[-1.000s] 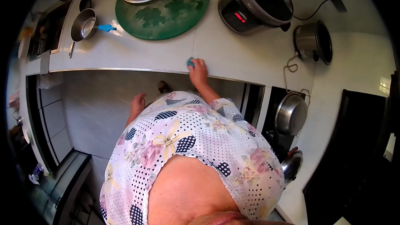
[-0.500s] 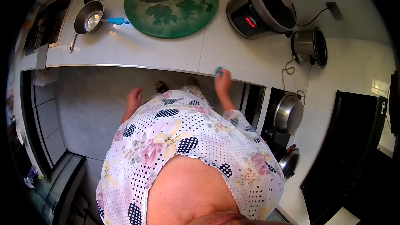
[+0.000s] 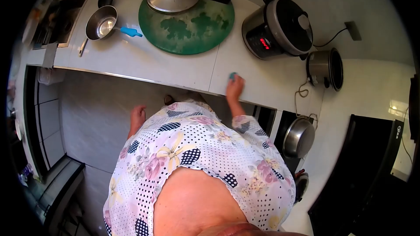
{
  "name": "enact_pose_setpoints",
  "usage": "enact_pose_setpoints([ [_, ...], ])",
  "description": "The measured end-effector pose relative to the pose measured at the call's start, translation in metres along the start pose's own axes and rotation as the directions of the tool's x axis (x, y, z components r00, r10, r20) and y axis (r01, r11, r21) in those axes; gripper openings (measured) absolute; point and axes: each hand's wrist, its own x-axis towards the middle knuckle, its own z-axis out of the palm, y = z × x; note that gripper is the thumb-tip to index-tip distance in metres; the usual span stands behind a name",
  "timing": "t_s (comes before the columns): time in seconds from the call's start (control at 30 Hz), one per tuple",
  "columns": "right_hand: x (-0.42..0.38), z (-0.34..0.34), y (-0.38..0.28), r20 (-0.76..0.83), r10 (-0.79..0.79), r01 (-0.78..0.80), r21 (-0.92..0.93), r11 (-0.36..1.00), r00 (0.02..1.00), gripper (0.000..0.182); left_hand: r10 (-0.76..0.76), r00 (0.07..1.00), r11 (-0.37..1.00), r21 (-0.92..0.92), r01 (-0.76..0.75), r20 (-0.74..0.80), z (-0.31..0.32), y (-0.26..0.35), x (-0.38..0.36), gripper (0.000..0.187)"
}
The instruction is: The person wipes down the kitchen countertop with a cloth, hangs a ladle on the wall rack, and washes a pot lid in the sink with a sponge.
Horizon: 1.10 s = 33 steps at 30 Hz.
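Note:
My right hand (image 3: 235,88) is over the white counter (image 3: 183,72) near its front edge. Its fingers are closed on a small teal pad (image 3: 232,75), possibly a scouring pad or cloth, mostly covered by the hand. My left hand (image 3: 138,114) hangs low in front of the counter, beside my patterned blouse, touching nothing visible. Its fingers look curled, with nothing seen in them. Beyond my right hand stands an electric pressure cooker (image 3: 280,28) with red lit digits. Left of that lies a round green cutting board (image 3: 186,43).
A metal lid (image 3: 164,1) lies on the board. Further left is a saucepan (image 3: 101,22) with a blue-handled tool (image 3: 131,32), near the sink (image 3: 59,19). At right are a steel pot (image 3: 321,67), a cord (image 3: 297,94), a steel basin (image 3: 299,137) and a black range hood (image 3: 354,161).
The view has shifted, so the counter sits lower in the picture. My right hand has moved further in over the counter with the teal pad. My left hand stays low.

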Motion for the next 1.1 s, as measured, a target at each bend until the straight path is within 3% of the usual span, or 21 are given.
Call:
enact_pose_setpoints([
  [0.07, -0.01, 0.025, -0.051, 0.135, -0.199, 0.184, 0.12, 0.976, 0.971, 0.029, -0.034, 0.999, 0.999, 0.013, 0.034, 0.015, 0.003, 0.003, 0.004, 0.019],
  [0.13, -0.01, 0.016, -0.103, 0.269, -0.272, 0.146, 0.409, 0.901, 0.924, 0.027, -0.058, 0.998, 0.998, -0.001, 0.058, 0.022, 0.014, 0.002, 0.012, 0.018],
  [0.27, 0.026, 0.005, -0.078, 0.192, -0.124, -0.009, 0.573, 0.819, 0.974, 0.023, 0.076, 0.997, 0.997, -0.003, -0.076, 0.025, 0.019, 0.033, 0.043, 0.018],
  [0.3, 0.042, -0.004, -0.06, 0.161, 0.01, -0.091, 0.501, 0.861, 0.987, 0.023, 0.091, 0.996, 0.996, -0.021, -0.091, 0.014, 0.018, 0.036, 0.05, 0.018],
  [0.33, 0.056, -0.003, -0.023, -0.024, -0.017, 0.024, 0.374, 0.927, 1.0, 0.025, 0.108, 0.994, 0.993, -0.037, -0.108, 0.0, 0.019, 0.039, 0.054, 0.018],
  [0.37, 0.072, -0.019, -0.001, -0.045, 0.082, -0.063, 0.321, 0.945, 0.996, 0.027, 0.113, 0.994, 0.993, -0.039, -0.113, -0.004, 0.021, 0.038, 0.057, 0.019],
  [0.43, 0.096, -0.019, 0.059, -0.249, 0.054, -0.062, -0.023, 0.998, 0.967, 0.019, 0.126, 0.992, 0.991, -0.042, -0.126, -0.014, 0.027, 0.036, 0.061, 0.019],
  [0.53, 0.114, 0.005, 0.075, -0.093, 0.122, -0.137, -0.171, 0.976, 0.988, 0.016, 0.194, 0.981, 0.98, 0.048, -0.194, 0.0, 0.028, 0.056, 0.059, 0.019],
  [0.57, 0.114, 0.038, 0.074, -0.069, 0.108, -0.112, -0.058, 0.992, 0.992, 0.013, 0.148, 0.989, 0.989, 0.018, -0.148, 0.016, 0.029, 0.069, 0.06, 0.018],
  [0.6, 0.112, 0.044, 0.035, 0.019, 0.061, -0.063, 0.191, 0.98, 0.998, 0.017, 0.1, 0.994, 0.995, -0.009, -0.1, 0.036, 0.03, 0.084, 0.059, 0.018],
  [0.63, 0.104, 0.042, -0.013, -0.01, -0.054, 0.054, 0.18, 0.982, 0.999, 0.021, 0.055, 0.997, 0.998, -0.033, -0.053, 0.06, 0.033, 0.095, 0.061, 0.018],
  [0.67, 0.093, 0.046, -0.044, 0.205, 0.091, -0.18, 0.472, 0.863, 0.974, 0.022, 0.058, 0.993, 0.996, -0.076, -0.05, 0.106, 0.039, 0.105, 0.065, 0.019],
  [0.7, 0.08, 0.051, -0.061, 0.184, -0.098, 0.002, 0.465, 0.885, 0.978, 0.016, 0.066, 0.986, 0.991, -0.123, -0.047, 0.153, 0.047, 0.116, 0.074, 0.02],
  [0.73, 0.066, 0.073, -0.057, 0.284, -0.181, 0.035, 0.452, 0.892, 0.942, 0.008, 0.083, 0.978, 0.984, -0.171, -0.05, 0.191, 0.056, 0.128, 0.087, 0.02],
  [0.77, 0.064, 0.056, -0.07, 0.188, -0.388, 0.26, 0.481, 0.837, 0.902, 0.014, 0.126, 0.963, 0.959, -0.277, -0.056, 0.24, 0.067, 0.133, 0.103, 0.022],
  [0.8, 0.064, 0.043, -0.074, 0.33, -0.367, 0.126, 0.571, 0.811, 0.87, 0.021, 0.169, 0.95, 0.967, -0.232, -0.109, 0.261, 0.069, 0.159, 0.115, 0.023],
  [0.87, 0.068, 0.034, -0.059, 0.443, -0.229, -0.096, 0.599, 0.795, 0.867, 0.023, 0.244, 0.922, 0.967, -0.144, -0.209, 0.299, 0.069, 0.235, 0.133, 0.024],
  [0.9, 0.077, 0.029, -0.053, 0.538, -0.096, -0.295, 0.592, 0.75, 0.837, 0.023, 0.307, 0.904, 0.949, -0.162, -0.269, 0.297, 0.07, 0.263, 0.145, 0.026],
  [0.97, 0.098, 0.015, -0.02, 0.701, 0.129, -0.629, 0.523, 0.575, 0.701, 0.024, 0.401, 0.863, 0.915, -0.175, -0.363, 0.307, 0.083, 0.306, 0.166, 0.034],
  [1.03, 0.112, 0.007, 0.023, 0.707, 0.108, -0.684, 0.617, 0.389, 0.699, 0.024, 0.412, 0.837, 0.911, -0.154, -0.383, 0.359, 0.097, 0.349, 0.183, 0.042],
  [1.1, 0.123, -0.019, 0.054, 0.732, 0.077, -0.651, 0.546, 0.527, 0.677, 0.023, 0.478, 0.796, 0.876, -0.134, -0.463, 0.371, 0.112, 0.385, 0.2, 0.053],
])
